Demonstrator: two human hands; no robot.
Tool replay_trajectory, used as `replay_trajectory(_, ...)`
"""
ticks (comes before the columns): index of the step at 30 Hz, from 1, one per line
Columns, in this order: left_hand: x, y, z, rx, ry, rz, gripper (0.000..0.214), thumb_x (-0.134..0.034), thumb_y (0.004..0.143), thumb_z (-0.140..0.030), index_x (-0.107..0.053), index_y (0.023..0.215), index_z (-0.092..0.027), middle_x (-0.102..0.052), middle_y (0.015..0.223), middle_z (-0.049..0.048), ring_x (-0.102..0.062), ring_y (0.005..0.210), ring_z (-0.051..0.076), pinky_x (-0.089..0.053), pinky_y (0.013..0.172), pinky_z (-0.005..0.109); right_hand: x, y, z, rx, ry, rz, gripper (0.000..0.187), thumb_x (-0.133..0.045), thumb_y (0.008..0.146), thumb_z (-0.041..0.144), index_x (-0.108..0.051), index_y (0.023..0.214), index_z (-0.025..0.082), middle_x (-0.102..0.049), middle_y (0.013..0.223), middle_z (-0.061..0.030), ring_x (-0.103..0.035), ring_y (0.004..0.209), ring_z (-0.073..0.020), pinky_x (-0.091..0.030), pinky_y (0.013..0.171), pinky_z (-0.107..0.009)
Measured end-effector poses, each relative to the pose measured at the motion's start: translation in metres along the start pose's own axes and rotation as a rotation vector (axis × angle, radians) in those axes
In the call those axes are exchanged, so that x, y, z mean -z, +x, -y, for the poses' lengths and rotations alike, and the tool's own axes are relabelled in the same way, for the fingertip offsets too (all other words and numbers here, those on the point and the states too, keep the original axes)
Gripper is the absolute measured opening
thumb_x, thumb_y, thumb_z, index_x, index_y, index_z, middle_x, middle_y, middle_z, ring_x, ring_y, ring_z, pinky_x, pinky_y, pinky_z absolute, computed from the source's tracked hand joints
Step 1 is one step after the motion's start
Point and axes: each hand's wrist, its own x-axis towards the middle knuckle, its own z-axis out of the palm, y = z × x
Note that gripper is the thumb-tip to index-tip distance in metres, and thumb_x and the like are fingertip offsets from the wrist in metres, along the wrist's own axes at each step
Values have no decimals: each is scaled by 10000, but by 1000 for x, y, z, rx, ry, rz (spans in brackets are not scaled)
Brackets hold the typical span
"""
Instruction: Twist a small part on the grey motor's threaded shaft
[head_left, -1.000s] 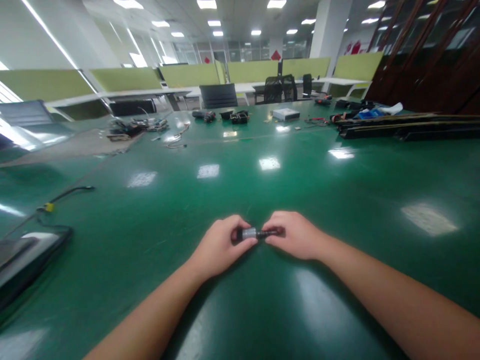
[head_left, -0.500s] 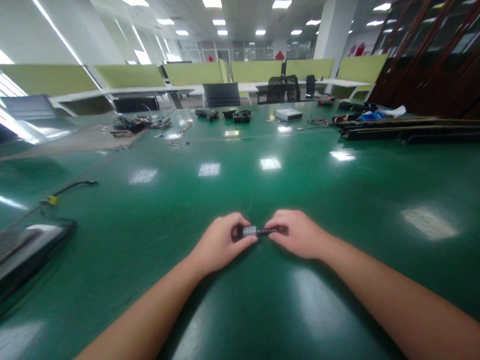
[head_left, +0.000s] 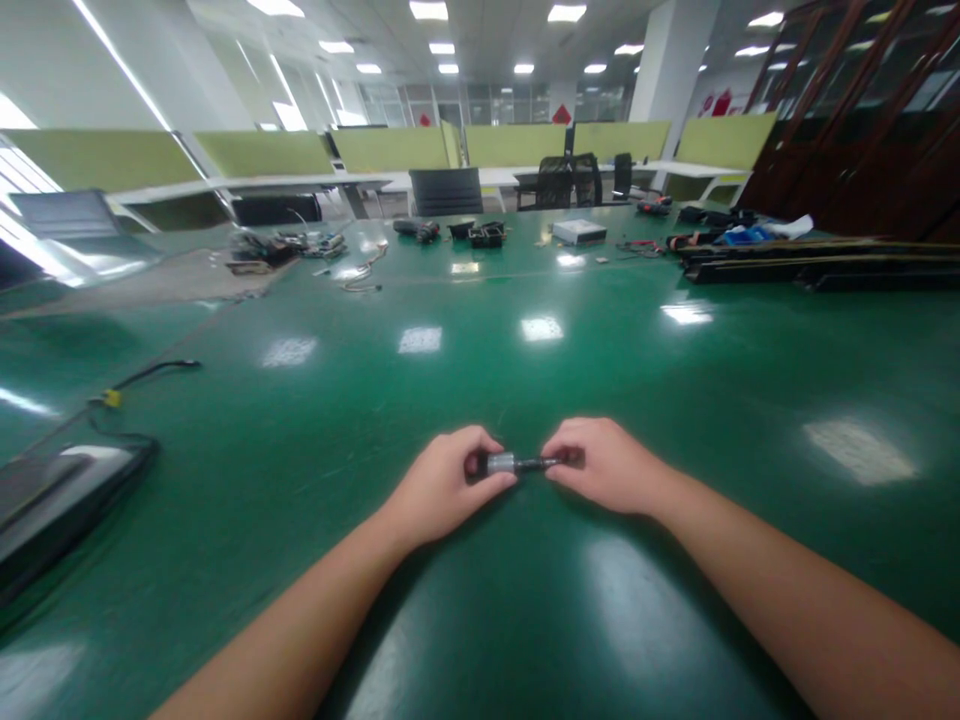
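Observation:
Both hands rest on a glossy green table (head_left: 480, 620) and grip one small cylindrical part (head_left: 516, 464) between them. The part has a silver band at its left end and a thin black shaft to the right. My left hand (head_left: 448, 486) is curled round the silver end. My right hand (head_left: 604, 465) pinches the tip of the black shaft with closed fingers. The part's ends are hidden inside the fingers.
A dark flat device (head_left: 52, 500) with a black cable and yellow tag (head_left: 112, 398) lies at the left edge. Tools, wires and a white box (head_left: 577, 231) are scattered at the far side. Long black bars (head_left: 817, 262) lie at the right. Office chairs and green partitions stand behind.
The hands have drawn slightly apart, showing a little more of the black shaft. The view has shifted a little.

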Motion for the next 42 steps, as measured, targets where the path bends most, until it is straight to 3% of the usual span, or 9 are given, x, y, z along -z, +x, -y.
replay_trajectory(10,0,1,0,16,-23,10,263,-713,854,-444,-679,952,-202,-622,768,-9,-569,676,161,-405,617,272,16,-4,-11,-100,-62,9,97,-726,790,163,-777,860,205,-687,810,-14,-597,743,-140,-440,684,-261)
replay_trajectory(24,0,1,0,4,-29,7,260,-710,858,-438,-679,960,-200,-633,776,-6,-571,682,160,-411,623,270,5,-5,-9,-45,0,-8,99,-724,823,194,-775,901,226,-687,833,-6,-602,753,-135,-440,687,-261)
replay_trajectory(33,-4,5,-1,-38,30,-2,270,-701,857,-450,-699,975,-207,-627,735,-12,-557,657,154,-380,604,264,-21,12,4,118,-16,-51,126,-701,883,223,-779,978,196,-726,925,-47,-617,896,-183,-452,809,-306)
replay_trajectory(42,-3,4,-2,-27,36,5,257,-703,856,-431,-699,977,-204,-637,742,-6,-556,665,160,-373,607,266,-18,9,5,125,-21,-20,197,-708,855,228,-745,1044,186,-709,954,-56,-607,907,-196,-469,818,-324)
